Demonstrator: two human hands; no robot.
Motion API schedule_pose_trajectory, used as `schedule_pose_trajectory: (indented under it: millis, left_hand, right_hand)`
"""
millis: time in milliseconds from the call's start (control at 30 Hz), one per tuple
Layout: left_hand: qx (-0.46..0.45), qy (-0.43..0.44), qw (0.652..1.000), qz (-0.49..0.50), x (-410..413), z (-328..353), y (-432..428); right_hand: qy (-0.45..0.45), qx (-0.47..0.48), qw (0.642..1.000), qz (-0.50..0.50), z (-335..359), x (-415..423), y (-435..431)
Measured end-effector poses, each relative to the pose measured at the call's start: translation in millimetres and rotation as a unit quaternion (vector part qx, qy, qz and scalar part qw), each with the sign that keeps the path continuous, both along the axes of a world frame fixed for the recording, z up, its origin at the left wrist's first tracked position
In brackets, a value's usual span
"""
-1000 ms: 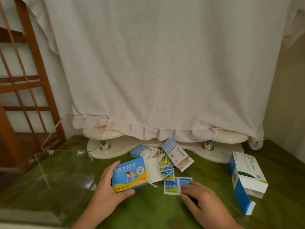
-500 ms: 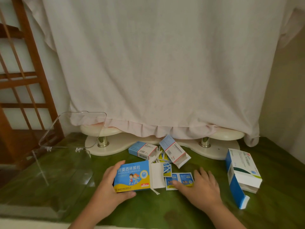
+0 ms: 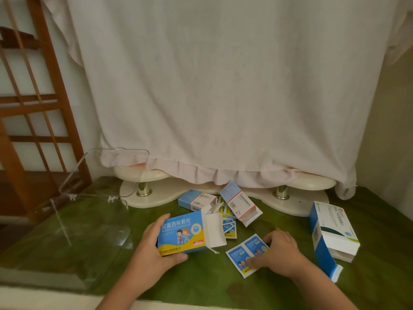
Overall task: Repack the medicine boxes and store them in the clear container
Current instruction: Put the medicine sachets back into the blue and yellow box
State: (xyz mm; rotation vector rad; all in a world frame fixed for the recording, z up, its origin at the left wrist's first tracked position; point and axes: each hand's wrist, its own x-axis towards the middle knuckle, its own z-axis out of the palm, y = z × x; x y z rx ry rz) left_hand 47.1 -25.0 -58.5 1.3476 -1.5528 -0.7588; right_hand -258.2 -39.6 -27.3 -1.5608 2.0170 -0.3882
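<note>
**Hands and medicine boxes: current positions**

1. Far left: a wooden lattice frame (image 3: 33, 104) stands beyond the table edge.
2. Left part of the green table (image 3: 201, 285): the clear container (image 3: 60, 222) stands with its hinged lid (image 3: 111, 168) raised and tilted back. I cannot make out any box inside it.
3. Left of centre: my left hand (image 3: 154, 249) grips the amoxicillin granules box (image 3: 178, 233), a blue and yellow carton. My fingers curl over its left end and my thumb lies along its near edge. Its white end flap (image 3: 213, 229) on the right stands open.
4. Centre, far side: a small blue-and-white box (image 3: 196, 199) lies flat near the cream stand base (image 3: 156, 195). Just to its right a second small box (image 3: 240, 204) lies tilted, open end toward me. Between and in front of these two lies a heap of loose sachets (image 3: 229, 227), touching the open flap of the carton I hold.
5. Centre right, near side: my right hand (image 3: 279, 253) holds a joined sachet pair (image 3: 245, 253) lying flat on the table. My fingers curl at its far right edge and my thumb presses its near corner.
6. Right: a large blue-and-white box (image 3: 330, 231) lies apart from both hands, with its near end open.
7. Background: a pale cloth (image 3: 223, 86) hangs over the stand.
</note>
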Motion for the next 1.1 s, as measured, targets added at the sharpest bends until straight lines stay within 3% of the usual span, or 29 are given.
schedule_pose_trajectory:
  millis: [167,400,600,767,967,1100]
  left_hand:
    - [-0.001,0.008,1.000,-0.001,2.5,-1.6,-1.9]
    - [0.001,0.021,1.000,-0.002,2.9,-3.0,-2.5]
    - [0.006,0.026,1.000,-0.004,1.5,-1.9,-2.9]
    - [0.008,0.025,1.000,0.001,0.0,0.4,-1.8]
    - [0.006,0.016,1.000,0.001,-2.1,3.3,-0.1]
    - [0.003,0.012,1.000,-0.002,-0.9,2.9,0.5]
  right_hand:
    - [-0.122,-0.080,0.989,-0.019,-7.4,-4.5,13.3]
    - [-0.302,-0.161,0.938,-0.060,3.3,4.2,48.5]
    - [-0.427,-0.155,0.868,-0.201,17.4,11.7,46.2]
    - [-0.556,-0.168,0.795,-0.174,28.0,29.2,51.1]
    - [-0.581,-0.164,0.782,-0.155,41.2,59.2,49.9]
    - [-0.557,-0.155,0.804,-0.140,37.7,71.1,43.3]
